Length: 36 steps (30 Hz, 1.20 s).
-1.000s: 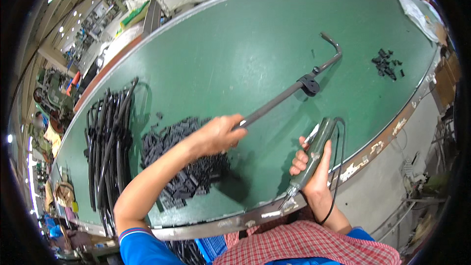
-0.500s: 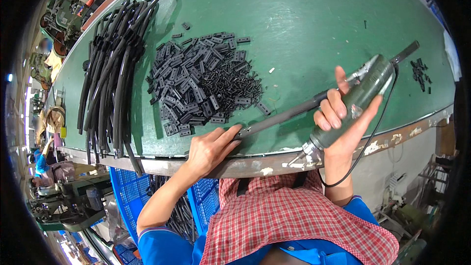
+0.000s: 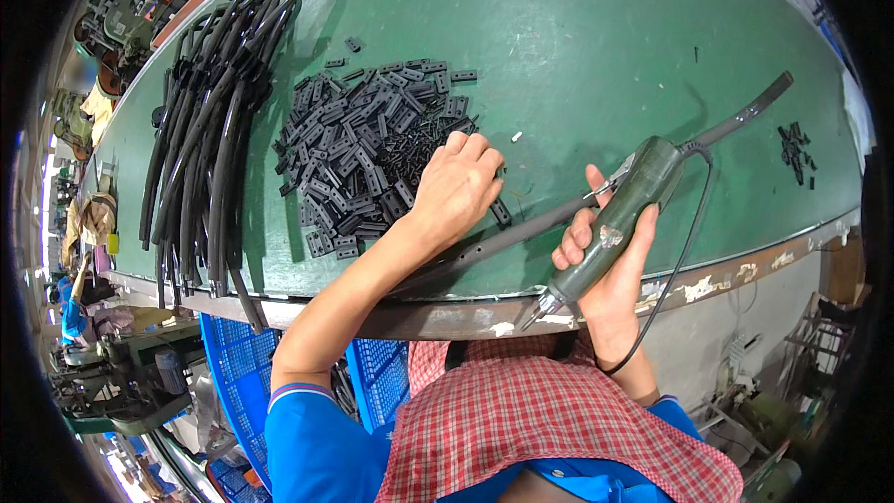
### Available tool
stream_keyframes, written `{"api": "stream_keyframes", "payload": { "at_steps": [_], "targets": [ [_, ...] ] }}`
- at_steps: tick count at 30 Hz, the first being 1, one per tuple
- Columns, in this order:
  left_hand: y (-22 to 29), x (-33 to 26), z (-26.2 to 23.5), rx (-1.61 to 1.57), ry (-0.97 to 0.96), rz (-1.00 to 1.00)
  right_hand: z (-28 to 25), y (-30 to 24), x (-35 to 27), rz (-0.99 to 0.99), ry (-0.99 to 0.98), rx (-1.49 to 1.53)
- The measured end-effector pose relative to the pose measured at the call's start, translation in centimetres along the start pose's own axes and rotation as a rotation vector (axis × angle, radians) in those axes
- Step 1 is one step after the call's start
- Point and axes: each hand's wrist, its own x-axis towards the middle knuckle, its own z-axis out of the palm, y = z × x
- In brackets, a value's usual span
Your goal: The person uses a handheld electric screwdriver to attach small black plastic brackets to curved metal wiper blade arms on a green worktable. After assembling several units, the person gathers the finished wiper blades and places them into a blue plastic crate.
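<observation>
A broad green desk (image 3: 577,28) with a worn, chipped front edge fills the view, blue plastic crates (image 3: 228,363) stand on the floor beneath it, and cluttered workshop machinery (image 3: 112,382) crowds the dim left side.

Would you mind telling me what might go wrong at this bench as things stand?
The electric screwdriver sits in the right hand with its bit past the table edge, towards the body; a slip might jab. Its cord loops over that edge and could snag. The left hand in the black clip pile may scatter pieces.
</observation>
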Motion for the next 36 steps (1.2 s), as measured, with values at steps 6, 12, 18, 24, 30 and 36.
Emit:
{"api": "stream_keyframes", "payload": {
  "at_steps": [6, 12, 18, 24, 30, 36],
  "targets": [
    [-0.4, -0.9, 0.3, -0.126, 0.129, -0.024, -0.1, 0.0, -0.1, -0.03, 0.01, -0.038],
    [-0.6, -1.8, -0.5, -0.077, 0.181, -0.059, 0.1, -0.8, 0.1, 0.033, 0.012, 0.003],
    [0.6, -0.2, 0.4, 0.11, 0.033, -0.102, -0.2, -0.4, 0.1, 0.023, 0.007, 0.031],
    [0.4, -0.8, 0.4, 0.149, 0.047, -0.111, -0.2, -0.4, 0.1, 0.011, 0.014, -0.001],
    [-0.7, -2.0, 0.6, -0.089, 0.178, -0.091, 0.3, -0.4, 0.3, 0.021, 0.002, 0.004],
    [-1.4, -2.1, -1.9, -1.379, 0.255, -0.74, 2.2, -0.6, 0.4, -0.019, 0.015, -0.045]
  ]
}}
